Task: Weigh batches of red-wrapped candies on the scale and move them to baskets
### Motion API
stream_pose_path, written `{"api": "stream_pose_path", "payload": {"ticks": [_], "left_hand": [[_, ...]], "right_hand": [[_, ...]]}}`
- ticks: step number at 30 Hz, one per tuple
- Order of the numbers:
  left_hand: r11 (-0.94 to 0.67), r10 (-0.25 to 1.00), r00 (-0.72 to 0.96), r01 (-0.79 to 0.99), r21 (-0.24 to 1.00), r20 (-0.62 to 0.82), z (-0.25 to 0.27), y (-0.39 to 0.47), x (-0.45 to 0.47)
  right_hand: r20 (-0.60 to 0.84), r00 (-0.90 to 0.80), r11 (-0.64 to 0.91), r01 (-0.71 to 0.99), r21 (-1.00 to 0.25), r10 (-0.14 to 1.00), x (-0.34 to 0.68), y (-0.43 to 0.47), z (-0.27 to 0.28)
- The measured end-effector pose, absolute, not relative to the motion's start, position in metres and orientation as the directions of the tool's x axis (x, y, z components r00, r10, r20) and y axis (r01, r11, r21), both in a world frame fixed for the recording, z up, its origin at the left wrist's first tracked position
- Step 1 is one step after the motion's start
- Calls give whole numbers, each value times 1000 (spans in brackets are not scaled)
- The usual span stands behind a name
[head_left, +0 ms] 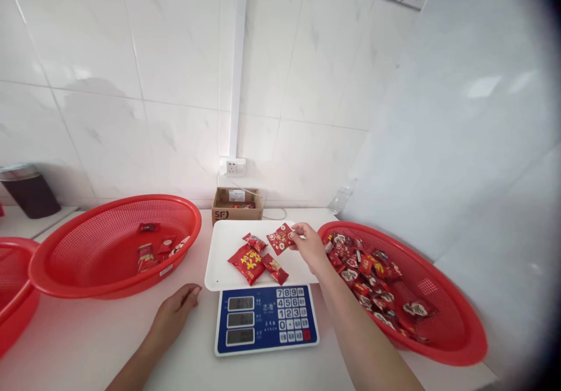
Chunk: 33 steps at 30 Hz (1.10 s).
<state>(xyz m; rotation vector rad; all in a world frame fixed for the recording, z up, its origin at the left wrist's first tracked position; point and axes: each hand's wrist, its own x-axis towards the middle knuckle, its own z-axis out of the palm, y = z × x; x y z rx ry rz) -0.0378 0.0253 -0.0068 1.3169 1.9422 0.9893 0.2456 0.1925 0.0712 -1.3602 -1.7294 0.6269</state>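
My right hand (309, 246) pinches a red snack packet (281, 239) with white flower shapes by its right edge, above the white pan (219, 251) of a weighing scale. On the pan lie a larger red packet (248, 264) with yellow characters and two small red wrapped snacks, one of them (275, 269) at its right. The scale's blue panel (268, 319) faces me, its top display reading what looks like 0.058. Left of the scale, my left hand (177, 309) rests on the white table, its fingers curled in with nothing visible in them.
A red plastic basket (460, 338) at right holds many wrapped snacks. Another red basket (109, 210) at left holds several packets, and part of a third (17, 251) shows at the edge. Behind the scale sit a cardboard box (236, 213) and a wall socket (232, 167).
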Motion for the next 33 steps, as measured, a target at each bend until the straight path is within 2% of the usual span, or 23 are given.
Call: {"api": "stream_pose_path", "payload": {"ticks": [5,10,15,18,20,23,27,33], "left_hand": [[238,937,-344,514,824,-56,-3,25,-35],[226,936,-350,505,833,-42,0,23,-34],[213,939,-342,535,817,-20,-6,25,-36],[216,941,-338,539,814,-26,-7,26,-37],[223,940,-341,541,811,-31,-6,26,-36],[229,938,-346,553,801,-29,-3,25,-34],[236,934,-357,562,793,-25,-3,25,-34],[238,933,-359,575,783,-20,-4,24,-34]], "right_hand": [[335,-122,341,577,-742,934,242,179,69],[554,-131,502,626,-597,822,257,151,78],[595,-48,514,562,-648,802,278,97,60],[549,-30,486,505,-713,835,283,61,31],[481,-81,458,474,-752,873,281,37,11],[352,-271,441,443,-781,896,273,8,-12],[205,-501,456,449,-769,841,261,-9,-23],[126,-486,388,488,-782,865,260,-5,-22]]}}
